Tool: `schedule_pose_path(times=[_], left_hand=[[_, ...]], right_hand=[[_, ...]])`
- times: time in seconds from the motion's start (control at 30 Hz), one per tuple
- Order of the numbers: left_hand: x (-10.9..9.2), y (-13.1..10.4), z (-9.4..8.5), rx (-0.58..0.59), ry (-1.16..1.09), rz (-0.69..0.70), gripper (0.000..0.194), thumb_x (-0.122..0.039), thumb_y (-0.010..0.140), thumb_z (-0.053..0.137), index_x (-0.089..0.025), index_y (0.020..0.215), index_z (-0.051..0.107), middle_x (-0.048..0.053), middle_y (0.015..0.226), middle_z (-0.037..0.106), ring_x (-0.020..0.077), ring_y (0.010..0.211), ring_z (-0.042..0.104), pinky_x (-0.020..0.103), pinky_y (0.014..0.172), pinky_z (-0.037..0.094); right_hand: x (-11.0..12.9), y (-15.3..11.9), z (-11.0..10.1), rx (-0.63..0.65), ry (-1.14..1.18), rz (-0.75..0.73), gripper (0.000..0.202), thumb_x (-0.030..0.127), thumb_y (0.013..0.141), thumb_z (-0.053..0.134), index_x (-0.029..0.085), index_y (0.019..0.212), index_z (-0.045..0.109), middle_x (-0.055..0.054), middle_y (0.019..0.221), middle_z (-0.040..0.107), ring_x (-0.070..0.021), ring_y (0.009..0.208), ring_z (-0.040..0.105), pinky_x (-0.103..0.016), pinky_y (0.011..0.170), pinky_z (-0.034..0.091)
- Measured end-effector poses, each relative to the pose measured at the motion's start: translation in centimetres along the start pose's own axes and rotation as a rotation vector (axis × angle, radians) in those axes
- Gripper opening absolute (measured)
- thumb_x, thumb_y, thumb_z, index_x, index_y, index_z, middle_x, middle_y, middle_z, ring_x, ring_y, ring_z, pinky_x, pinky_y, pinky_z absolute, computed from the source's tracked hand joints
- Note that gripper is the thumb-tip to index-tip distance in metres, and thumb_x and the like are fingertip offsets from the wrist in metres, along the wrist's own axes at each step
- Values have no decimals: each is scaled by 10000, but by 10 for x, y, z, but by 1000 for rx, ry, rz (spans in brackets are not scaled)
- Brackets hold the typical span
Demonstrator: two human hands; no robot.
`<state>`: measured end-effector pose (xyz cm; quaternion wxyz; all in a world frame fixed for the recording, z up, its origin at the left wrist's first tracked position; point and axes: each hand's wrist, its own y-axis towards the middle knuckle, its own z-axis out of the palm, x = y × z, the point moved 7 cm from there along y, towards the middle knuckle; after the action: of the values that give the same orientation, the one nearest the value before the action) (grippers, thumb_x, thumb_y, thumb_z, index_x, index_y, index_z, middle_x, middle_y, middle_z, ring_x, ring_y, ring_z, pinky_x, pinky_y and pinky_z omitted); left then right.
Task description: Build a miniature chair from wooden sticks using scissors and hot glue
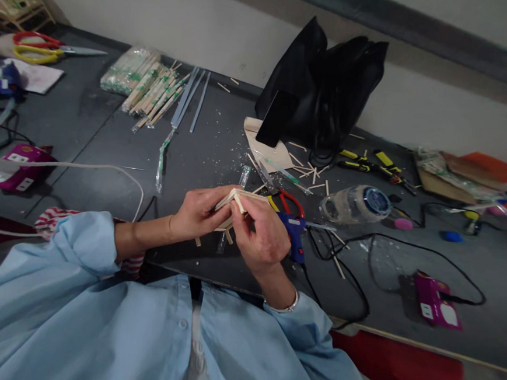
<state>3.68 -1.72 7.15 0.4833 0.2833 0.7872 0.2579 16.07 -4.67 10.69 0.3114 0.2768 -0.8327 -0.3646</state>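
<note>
A small frame of pale wooden sticks (234, 194) is held up between my two hands, above the near edge of the dark table. My left hand (201, 211) is closed on its left side. Fingers and thumb of my right hand (263, 229) pinch a short stick at the frame's corner. Parts of the frame show below the hands; the rest is hidden behind the fingers. Just right of my right hand lies a blue glue gun (292, 235), with red-and-yellow-handled scissors (291, 203) beyond it.
Wrapped stick bundles (153, 91) and grey strips (189, 97) lie at the back left. A black bag (323, 90), a phone (276, 118) and loose sticks are behind my hands. A clear jar (355, 205), black cables and a purple box (435, 301) sit to the right.
</note>
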Motion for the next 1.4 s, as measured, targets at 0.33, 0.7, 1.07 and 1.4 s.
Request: schedule_pose_path(times=[0.33, 0.7, 1.07, 1.4], left_hand=[[2, -1, 1, -7, 17, -17, 274, -227, 917, 569, -157, 1154, 687, 64, 1000, 787, 107, 780, 733, 177, 718, 567], [-3, -1, -1, -32, 43, 35, 259, -207, 918, 566, -139, 1137, 685, 65, 978, 789, 103, 792, 734, 161, 720, 552], [-5, 1, -2, -21, 40, 51, 256, -175, 914, 568, -119, 1136, 683, 67, 961, 788, 90, 769, 729, 142, 712, 547], [2, 1, 0, -24, -32, 0, 264, -206, 908, 583, -140, 1138, 694, 60, 981, 787, 111, 830, 736, 166, 757, 554]], right_hand=[[-1, 0, 2, 7, 17, 11, 289, 127, 898, 622, 223, 1170, 633, -57, 995, 770, -172, 933, 740, -295, 854, 610], [-1, 0, 2, -9, 37, 10, 243, 123, 900, 618, 212, 1126, 636, -63, 967, 767, -168, 911, 737, -305, 835, 617], [0, 1, 2, -32, 42, -5, 239, 103, 880, 640, 186, 1104, 628, -65, 969, 764, -155, 917, 735, -280, 837, 609], [-1, 2, 5, -42, 32, -28, 221, 98, 874, 661, 175, 1077, 619, -69, 945, 757, -148, 900, 728, -270, 821, 609]])
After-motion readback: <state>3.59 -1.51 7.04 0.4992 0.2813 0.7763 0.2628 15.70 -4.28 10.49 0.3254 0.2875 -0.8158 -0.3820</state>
